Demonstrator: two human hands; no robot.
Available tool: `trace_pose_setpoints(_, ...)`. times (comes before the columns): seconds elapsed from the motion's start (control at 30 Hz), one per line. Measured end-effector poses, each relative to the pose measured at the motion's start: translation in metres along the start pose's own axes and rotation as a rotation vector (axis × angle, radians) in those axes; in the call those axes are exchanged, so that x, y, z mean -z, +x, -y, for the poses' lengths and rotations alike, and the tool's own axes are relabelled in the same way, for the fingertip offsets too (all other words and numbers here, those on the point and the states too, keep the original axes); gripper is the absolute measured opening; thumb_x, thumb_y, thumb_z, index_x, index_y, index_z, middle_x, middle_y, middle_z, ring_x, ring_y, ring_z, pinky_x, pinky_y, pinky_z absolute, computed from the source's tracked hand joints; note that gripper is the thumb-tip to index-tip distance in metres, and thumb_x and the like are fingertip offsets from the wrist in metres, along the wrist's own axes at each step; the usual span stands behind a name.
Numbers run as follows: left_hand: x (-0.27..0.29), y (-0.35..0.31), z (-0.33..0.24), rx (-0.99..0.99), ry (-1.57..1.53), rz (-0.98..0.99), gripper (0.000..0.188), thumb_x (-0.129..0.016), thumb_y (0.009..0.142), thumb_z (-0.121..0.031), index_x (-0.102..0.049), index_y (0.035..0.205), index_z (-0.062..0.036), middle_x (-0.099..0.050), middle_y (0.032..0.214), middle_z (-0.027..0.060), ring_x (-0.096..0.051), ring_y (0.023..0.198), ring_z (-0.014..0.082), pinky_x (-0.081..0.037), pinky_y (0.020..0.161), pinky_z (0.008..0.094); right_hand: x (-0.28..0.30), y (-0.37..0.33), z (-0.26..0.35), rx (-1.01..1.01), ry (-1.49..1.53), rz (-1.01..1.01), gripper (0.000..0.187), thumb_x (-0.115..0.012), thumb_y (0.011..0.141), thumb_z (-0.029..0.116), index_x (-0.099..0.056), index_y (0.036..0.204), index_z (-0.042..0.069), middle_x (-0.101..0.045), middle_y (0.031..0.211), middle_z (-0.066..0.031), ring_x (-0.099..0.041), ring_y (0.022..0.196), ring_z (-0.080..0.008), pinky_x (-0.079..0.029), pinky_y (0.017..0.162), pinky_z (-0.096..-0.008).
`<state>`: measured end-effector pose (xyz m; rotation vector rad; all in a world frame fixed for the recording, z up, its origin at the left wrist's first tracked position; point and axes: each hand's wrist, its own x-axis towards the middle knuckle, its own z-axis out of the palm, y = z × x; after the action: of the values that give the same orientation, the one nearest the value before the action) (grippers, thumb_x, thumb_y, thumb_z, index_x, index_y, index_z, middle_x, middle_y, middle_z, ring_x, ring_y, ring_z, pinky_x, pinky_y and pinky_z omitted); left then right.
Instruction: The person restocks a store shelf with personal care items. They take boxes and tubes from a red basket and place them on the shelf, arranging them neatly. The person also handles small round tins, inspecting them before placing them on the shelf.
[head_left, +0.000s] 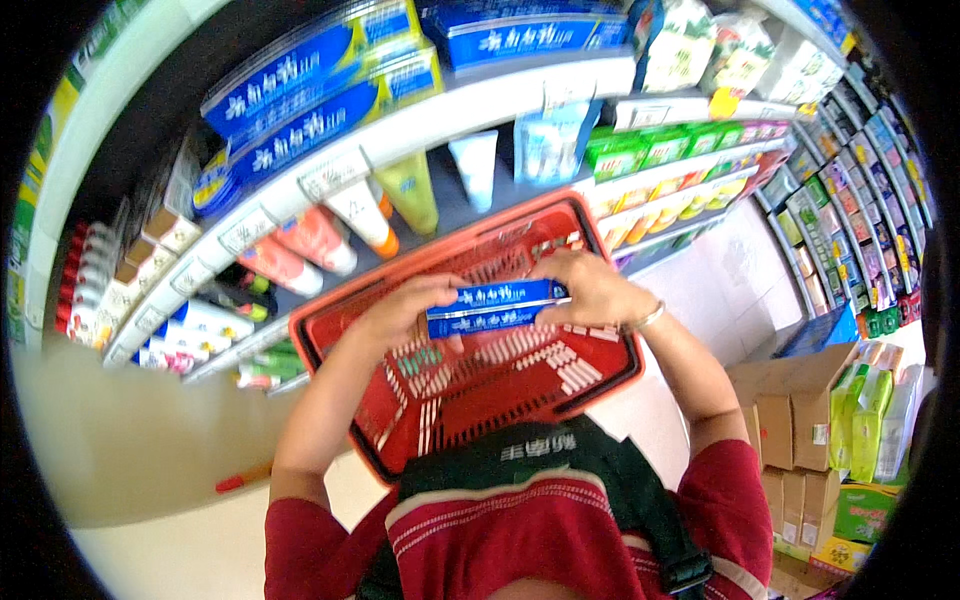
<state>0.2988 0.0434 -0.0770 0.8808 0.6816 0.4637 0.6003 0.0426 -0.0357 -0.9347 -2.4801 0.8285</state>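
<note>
Between my two hands are what look like two slim blue toothpaste boxes (495, 308), one against the other, with white lettering. My left hand (415, 305) grips their left end, thumb below and fingers along the top. At the other end my right hand (585, 288) is closed round them, a bracelet on its wrist. The boxes are above a red plastic shopping basket (500, 390), whose slatted inside shows below. What supports the basket is hidden by my body and a dark green apron (540, 447).
A shelf ahead carries large blue-and-yellow toothpaste boxes (310, 115), with upright tubes (408, 192) and a light blue pouch (552, 142) on the level below. Cardboard boxes (795, 410) and green packs (865, 405) stand at the right. Another stocked shelf (850, 190) lies beyond the aisle.
</note>
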Motion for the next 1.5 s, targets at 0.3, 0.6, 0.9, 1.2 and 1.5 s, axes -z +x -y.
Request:
trace_pose_setpoints(0.3, -0.094, -0.012, -0.123, -0.681, 0.376, -0.195, 0.051, -0.057, 0.094, -0.022, -0.040, 0.135, 0.0028, -0.061, 0.117, 0.0171, -0.065, 0.099, 0.0224, -0.050, 0.090, 0.0324, 0.167, 0.022, 0.053, 0.229, -0.466, -0.681, 0.052, -0.072, 0.071, 0.008, -0.055, 0.120, 0.005, -0.061, 0.108, -0.0174, -0.058, 0.101, -0.0371, -0.046, 0.088, -0.0425)
trace_pose_setpoints(0.6, -0.136, 0.005, -0.128, -0.986, 1.165, -0.303, 0.044, -0.067, 0.087, -0.019, -0.054, 0.125, -0.0004, -0.062, 0.116, 0.0182, -0.061, 0.107, 0.0297, -0.048, 0.091, 0.0364, 0.261, 0.130, 0.033, -0.015, -0.552, -0.377, 0.046, -0.064, 0.083, 0.015, -0.055, 0.128, 0.009, -0.062, 0.118, -0.0208, -0.059, 0.109, -0.0357, -0.046, 0.096, -0.0402)
trace_pose_setpoints(0.9, -0.127, 0.007, -0.149, -1.183, 1.431, -0.420, 0.049, -0.070, 0.081, -0.016, -0.053, 0.123, 0.0031, -0.057, 0.122, 0.0202, -0.056, 0.111, 0.0350, -0.046, 0.094, 0.0408, 0.273, 0.140, 0.043, -0.070, -0.475, -0.151, 0.052, -0.065, 0.082, 0.017, -0.054, 0.132, 0.015, -0.061, 0.123, -0.0155, -0.059, 0.108, -0.0281, -0.046, 0.096, -0.0362)
trace_pose_setpoints(1.2, -0.123, 0.049, -0.165, -1.179, 1.773, -0.575, 0.065, -0.071, 0.080, -0.024, -0.045, 0.132, 0.0055, -0.041, 0.141, 0.0223, -0.041, 0.130, 0.0369, -0.033, 0.109, 0.0471, 0.272, 0.189, 0.061, 0.034, -0.592, -0.401, 0.055, -0.062, 0.085, 0.050, -0.059, 0.129, 0.016, -0.059, 0.129, -0.0128, -0.057, 0.117, -0.0281, -0.043, 0.101, -0.0369)
trace_pose_setpoints(1.5, -0.113, 0.089, -0.179, -0.975, 1.997, -0.607, 0.071, -0.049, 0.093, -0.044, -0.035, 0.142, 0.0058, -0.028, 0.152, 0.0209, -0.018, 0.145, 0.0303, -0.012, 0.117, 0.0476, 0.252, 0.213, 0.103, -0.122, -1.279, -0.273, 0.055, -0.051, 0.093, 0.047, -0.051, 0.135, 0.012, -0.053, 0.137, -0.0119, -0.057, 0.115, -0.0261, -0.042, 0.102, -0.0327)
